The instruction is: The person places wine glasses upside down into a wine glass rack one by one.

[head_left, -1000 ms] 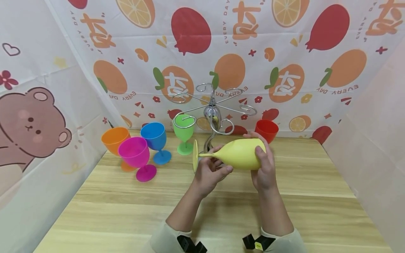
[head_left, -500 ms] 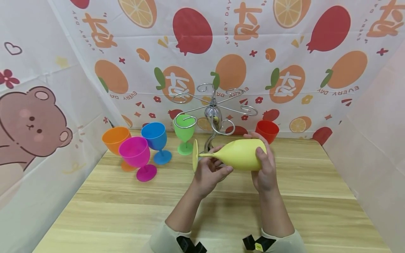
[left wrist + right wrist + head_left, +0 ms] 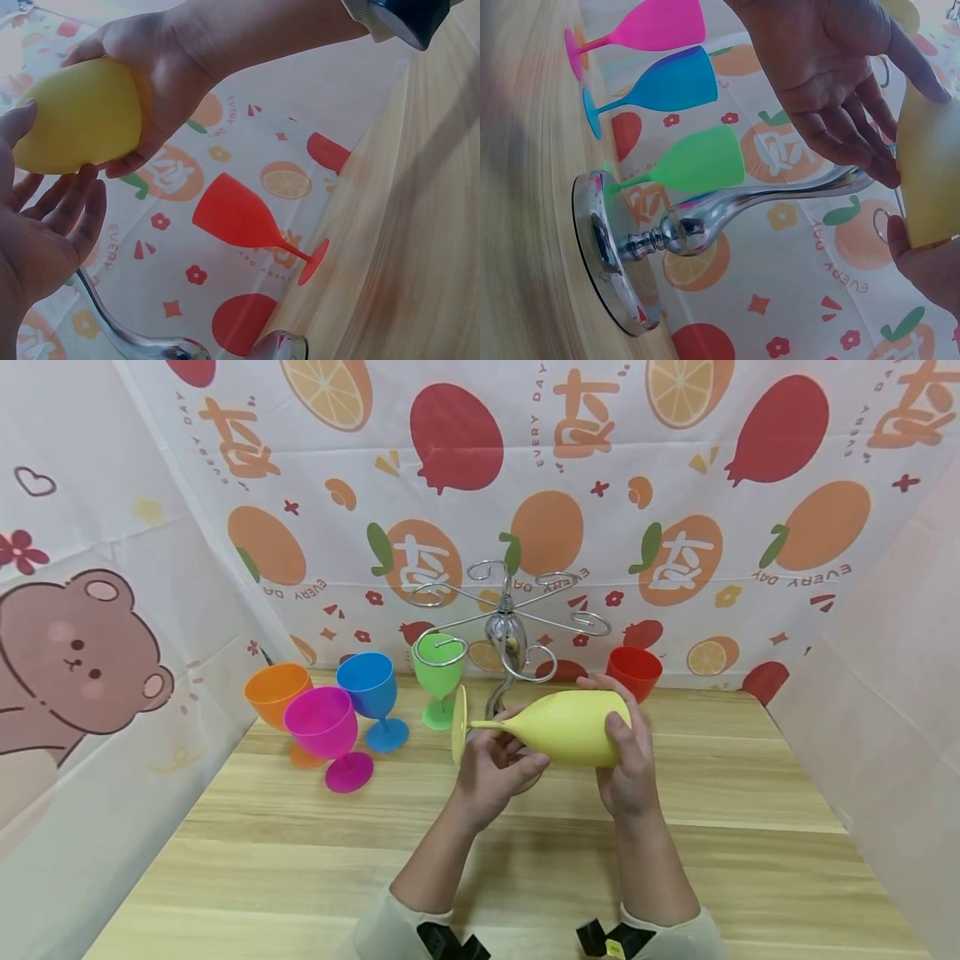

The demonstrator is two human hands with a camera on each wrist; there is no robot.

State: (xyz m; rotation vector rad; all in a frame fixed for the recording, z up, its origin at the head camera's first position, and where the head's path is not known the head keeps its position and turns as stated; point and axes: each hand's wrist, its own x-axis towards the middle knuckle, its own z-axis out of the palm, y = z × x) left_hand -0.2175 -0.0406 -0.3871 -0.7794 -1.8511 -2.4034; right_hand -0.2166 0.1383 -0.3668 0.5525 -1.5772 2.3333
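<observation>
1. The yellow goblet (image 3: 566, 728) has shifted a touch to the left at its foot (image 3: 459, 727), which also sits slightly higher in the head view than half a second ago.
2. That foot, earlier just beside the base of the green goblet (image 3: 438, 677) in this view, now slightly overlaps its edge.
3. The goblet has tilted very slightly, its foot end rising a little against the bowl.
4. The left hand (image 3: 487, 777) has moved slightly left, thumb tip included.
5. The head view itself has drifted: the fruit-print backdrop (image 3: 472, 531) appears slightly lower than a second ago.
</observation>
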